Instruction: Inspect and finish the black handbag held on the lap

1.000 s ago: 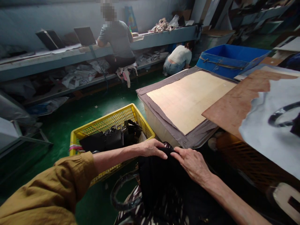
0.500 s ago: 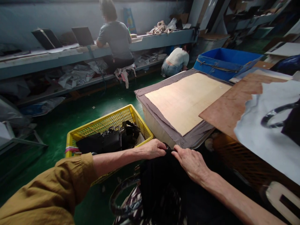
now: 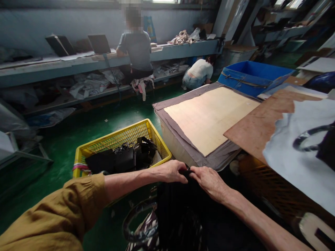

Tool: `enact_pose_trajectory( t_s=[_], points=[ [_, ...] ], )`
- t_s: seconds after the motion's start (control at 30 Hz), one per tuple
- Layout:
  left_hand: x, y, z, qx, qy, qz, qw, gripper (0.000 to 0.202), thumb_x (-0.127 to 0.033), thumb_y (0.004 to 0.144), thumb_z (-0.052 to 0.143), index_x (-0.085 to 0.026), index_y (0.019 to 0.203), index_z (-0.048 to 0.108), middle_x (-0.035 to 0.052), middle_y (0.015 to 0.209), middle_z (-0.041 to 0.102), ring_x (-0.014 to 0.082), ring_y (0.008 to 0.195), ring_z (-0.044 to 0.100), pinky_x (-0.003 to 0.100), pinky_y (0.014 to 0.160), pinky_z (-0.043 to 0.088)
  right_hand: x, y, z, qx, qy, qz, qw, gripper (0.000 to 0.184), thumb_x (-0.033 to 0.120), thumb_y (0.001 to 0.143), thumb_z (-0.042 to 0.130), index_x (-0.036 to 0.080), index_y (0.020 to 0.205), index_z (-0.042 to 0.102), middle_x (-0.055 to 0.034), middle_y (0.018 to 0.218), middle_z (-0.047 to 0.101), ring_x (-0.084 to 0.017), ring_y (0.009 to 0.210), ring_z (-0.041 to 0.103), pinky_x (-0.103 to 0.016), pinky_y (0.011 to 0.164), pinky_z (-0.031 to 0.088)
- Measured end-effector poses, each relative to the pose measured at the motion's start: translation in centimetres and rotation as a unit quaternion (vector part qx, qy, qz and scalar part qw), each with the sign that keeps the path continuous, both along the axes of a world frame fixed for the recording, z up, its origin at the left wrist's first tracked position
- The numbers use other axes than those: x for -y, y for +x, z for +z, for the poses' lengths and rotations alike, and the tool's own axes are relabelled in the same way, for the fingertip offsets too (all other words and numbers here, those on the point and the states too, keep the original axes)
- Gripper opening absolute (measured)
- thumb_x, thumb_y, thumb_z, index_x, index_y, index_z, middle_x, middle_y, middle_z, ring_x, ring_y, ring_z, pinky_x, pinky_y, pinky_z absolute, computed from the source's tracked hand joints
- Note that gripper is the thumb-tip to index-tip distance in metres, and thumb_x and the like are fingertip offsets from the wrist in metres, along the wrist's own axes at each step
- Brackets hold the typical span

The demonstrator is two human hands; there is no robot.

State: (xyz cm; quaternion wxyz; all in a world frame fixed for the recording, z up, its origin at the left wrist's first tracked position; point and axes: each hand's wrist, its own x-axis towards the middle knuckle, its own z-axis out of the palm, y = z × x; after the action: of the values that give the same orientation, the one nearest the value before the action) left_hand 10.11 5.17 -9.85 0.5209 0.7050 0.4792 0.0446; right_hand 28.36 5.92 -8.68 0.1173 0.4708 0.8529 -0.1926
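Observation:
A black handbag [image 3: 178, 202] lies at the bottom centre, its dark body merging with shadow below. A curved handle [image 3: 127, 223] in clear wrapping sticks out on its left. My left hand [image 3: 172, 170] pinches the bag's upper edge, thumb and fingers curled round the black fabric. Close beside it, my right hand [image 3: 208, 179] grips the same edge with closed fingertips. The two hands are almost touching. What lies inside the bag is hidden.
A yellow basket [image 3: 112, 139] with black pieces stands ahead on the left. Beyond my hands is a board-topped bin [image 3: 204, 115]. At right, a brown board [image 3: 251, 122] carries another black bag [image 3: 327, 146]. Two people [image 3: 137, 48] are by the long bench [image 3: 183, 52].
My left thumb and fingers have spread a little more on the bag's edge, and my right hand has shifted slightly left. The view has tilted up a little.

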Motion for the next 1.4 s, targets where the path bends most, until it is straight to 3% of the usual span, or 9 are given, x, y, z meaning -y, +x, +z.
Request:
enact_pose_trajectory(
  t_s=[0.1,0.17,0.33,0.43,0.7,0.8,0.93,1.2,1.4],
  points=[
    [0.4,-1.2,1.6,-0.027,-0.042,-0.006,0.999,0.056,-0.033,0.051,0.072,-0.019,0.102,0.054,-0.0036,0.079,0.057,0.0126,0.066,0.05,0.019,0.05,0.035,-0.9,0.3,1.2,0.013,0.017,-0.013,1.0,0.023,0.027,0.089,0.039,0.022,0.082,0.06,-0.0049,0.078,0.069,-0.02,0.08,0.064,-0.026,0.062,0.035],
    [-0.2,-2.2,2.0,-0.03,-0.058,-0.004,0.998,0.049,-0.022,0.051,0.068,-0.019,0.098,0.056,-0.004,0.077,0.058,0.013,0.066,0.051,0.018,0.049,0.035,-1.7,0.6,2.6,0.02,0.032,-0.016,0.999,0.022,0.026,0.088,0.041,0.021,0.079,0.06,-0.0069,0.078,0.068,-0.021,0.081,0.063,-0.027,0.063,0.035],
    [-5.7,-4.2,3.3,0.02,0.004,0.05,0.999,0.037,-0.009,0.052,0.051,-0.016,0.087,0.06,-0.0054,0.065,0.054,0.0111,0.058,0.049,0.018,0.045,0.033,-3.8,0.2,6.3,0.02,0.076,-0.018,0.997,0.024,0.028,0.089,0.039,0.018,0.079,0.059,-0.0101,0.081,0.067,-0.022,0.083,0.062,-0.028,0.067,0.036],
    [-8.7,-4.5,3.6,0.023,0.0,0.008,1.0,0.035,-0.007,0.05,0.051,-0.016,0.082,0.061,-0.0058,0.063,0.054,0.0112,0.058,0.049,0.017,0.046,0.034,-3.5,-0.3,6.6,0.014,0.079,-0.025,0.996,0.025,0.029,0.089,0.039,0.018,0.08,0.059,-0.0101,0.081,0.067,-0.022,0.082,0.062,-0.028,0.067,0.036],
    [-5.8,-2.2,-2.5,0.025,-0.108,-0.115,0.987,0.034,-0.006,0.052,0.054,-0.015,0.084,0.064,-0.0042,0.065,0.058,0.0135,0.061,0.053,0.021,0.055,0.043,3.7,1.5,1.4,0.024,-0.008,-0.081,0.996,0.022,0.026,0.09,0.039,0.018,0.089,0.06,-0.0082,0.082,0.066,-0.02,0.082,0.061,-0.026,0.07,0.04],
    [-4.2,-1.6,-2.7,0.01,0.057,-0.127,0.99,0.04,-0.007,0.057,0.052,-0.018,0.094,0.061,-0.0006,0.081,0.062,0.0173,0.078,0.055,0.026,0.071,0.045,5.1,2.3,1.3,0.03,-0.013,-0.109,0.993,0.023,0.027,0.091,0.036,0.018,0.094,0.057,-0.0096,0.082,0.065,-0.022,0.083,0.061,-0.03,0.072,0.04],
    [-2.5,-0.7,-1.7,0.002,0.334,-0.119,0.935,0.048,-0.004,0.062,0.047,-0.018,0.107,0.054,0.0067,0.108,0.058,0.0208,0.105,0.047,0.034,0.095,0.035,4.9,2.3,1.7,0.044,-0.028,-0.12,0.991,0.022,0.027,0.091,0.036,0.019,0.086,0.056,-0.0086,0.08,0.064,-0.022,0.08,0.061,-0.03,0.07,0.04],
    [-0.1,0.9,-4.4,0.003,0.44,-0.057,0.896,0.024,-0.011,0.078,0.044,-0.016,0.1,0.052,0.0066,0.109,0.056,0.0174,0.102,0.048,0.035,0.098,0.033,3.6,2.1,1.7,0.053,-0.055,-0.144,0.987,0.022,0.027,0.091,0.038,0.019,0.084,0.057,-0.0084,0.082,0.065,-0.022,0.082,0.061,-0.028,0.069,0.04],
    [0.0,1.8,-5.3,-0.005,0.435,0.023,0.9,0.017,-0.017,0.08,0.05,-0.015,0.097,0.051,0.0074,0.104,0.057,0.0183,0.1,0.048,0.036,0.096,0.036,3.9,3.1,0.5,0.051,-0.04,-0.151,0.986,0.022,0.027,0.091,0.037,0.019,0.085,0.057,-0.0079,0.082,0.065,-0.022,0.082,0.061,-0.029,0.07,0.04]
  ],
)
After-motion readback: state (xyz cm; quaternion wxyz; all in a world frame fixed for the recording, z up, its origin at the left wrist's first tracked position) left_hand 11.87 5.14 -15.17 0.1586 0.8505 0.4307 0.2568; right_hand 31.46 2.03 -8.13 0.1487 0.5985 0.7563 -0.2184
